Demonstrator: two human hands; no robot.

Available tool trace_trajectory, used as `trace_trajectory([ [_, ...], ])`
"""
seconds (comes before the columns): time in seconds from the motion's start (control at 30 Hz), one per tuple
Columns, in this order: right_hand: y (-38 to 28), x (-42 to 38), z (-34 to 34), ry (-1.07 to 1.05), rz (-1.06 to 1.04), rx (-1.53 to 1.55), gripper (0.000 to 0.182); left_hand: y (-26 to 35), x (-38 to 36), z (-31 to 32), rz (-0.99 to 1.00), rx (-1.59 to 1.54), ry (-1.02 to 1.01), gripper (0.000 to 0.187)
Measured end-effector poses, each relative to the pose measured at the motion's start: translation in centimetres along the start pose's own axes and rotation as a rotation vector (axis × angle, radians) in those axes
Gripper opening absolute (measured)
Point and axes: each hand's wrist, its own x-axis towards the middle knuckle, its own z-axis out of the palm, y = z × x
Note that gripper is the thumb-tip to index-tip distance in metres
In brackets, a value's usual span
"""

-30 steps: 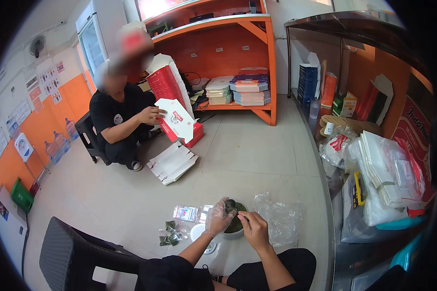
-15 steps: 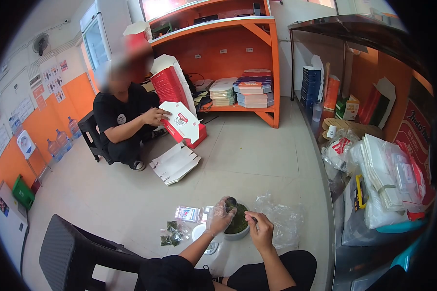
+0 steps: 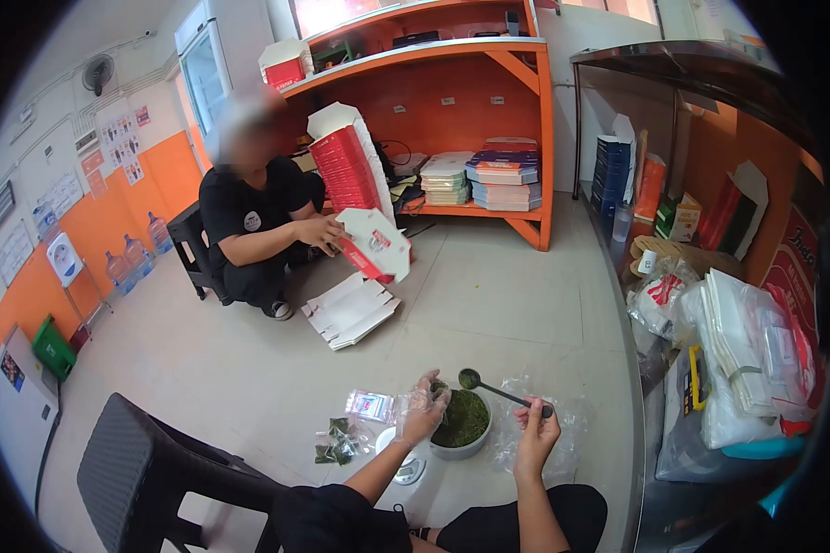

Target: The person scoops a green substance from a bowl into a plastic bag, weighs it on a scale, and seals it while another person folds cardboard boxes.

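A round grey bowl of chopped green stuff stands on the floor in front of me. My left hand, in a clear plastic glove, is at its left rim with bent fingers; what it holds is hard to make out. My bare right hand grips the handle of a black spoon, whose bowl, with green bits in it, is over the far rim. Left of the bowl are a white scale, small bags of green stuff and a packet.
A co-worker crouches at the back left, holding a red and white box above flat cartons. A black stool is at my left, clear plastic at right, and an orange shelf behind.
My right hand has moved right, drawing the spoon out from my left hand to above the bowl's far rim. The co-worker has tilted the box. The whole view has shifted slightly.
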Motion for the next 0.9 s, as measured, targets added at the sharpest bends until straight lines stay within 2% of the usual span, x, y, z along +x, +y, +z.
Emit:
trace_trajectory([
  [0.03,0.9,-0.2,-0.3,-0.002,0.001,0.000,0.026,0.2,-0.1,-0.3,-0.002,0.000,0.002,0.054],
  [0.1,2.5,-0.8,-0.9,-0.037,0.247,-0.093,0.024,0.9,-0.6,-0.9,0.075,-0.086,0.031,0.053],
  [0.13,3.2,-1.0,-1.2,-0.038,0.250,-0.091,0.024,1.4,-0.8,-1.1,0.073,-0.082,0.031,0.053],
  [0.2,4.6,-1.4,-1.6,-0.149,0.729,-0.199,0.019,2.4,-1.4,-1.4,0.160,-0.122,-0.023,0.055],
  [0.23,5.9,-1.8,-1.5,-0.149,0.731,-0.199,0.019,2.7,-1.7,-1.4,0.159,-0.121,-0.022,0.055],
  [0.3,6.7,-2.4,-0.7,0.007,0.067,-1.062,0.021,3.1,-2.0,-1.5,0.159,-0.176,-0.038,0.055],
  [0.33,5.9,-2.5,-0.5,0.007,0.064,-1.065,0.021,3.2,-2.0,-1.5,0.159,-0.180,-0.037,0.055],
  [0.4,3.5,-2.2,0.8,0.011,-0.282,-0.983,0.025,3.2,-2.2,-1.3,0.235,-0.112,-0.008,0.055],
  [0.43,2.8,-1.9,1.7,0.013,-0.285,-0.991,0.025,2.9,-2.3,-1.0,0.234,-0.120,-0.009,0.055],
  [0.5,1.8,-1.5,3.5,-0.349,-0.386,-0.725,0.021,2.4,-2.3,-0.3,0.215,-0.210,0.016,0.057],
  [0.67,1.9,-2.0,5.9,-0.370,-0.455,-0.798,0.016,0.8,-2.1,1.4,0.248,-0.148,0.062,0.061],
  [0.9,2.6,-0.9,5.5,-0.294,-0.457,-0.786,0.014,2.8,-2.6,2.8,0.234,-0.065,0.079,0.063],
])
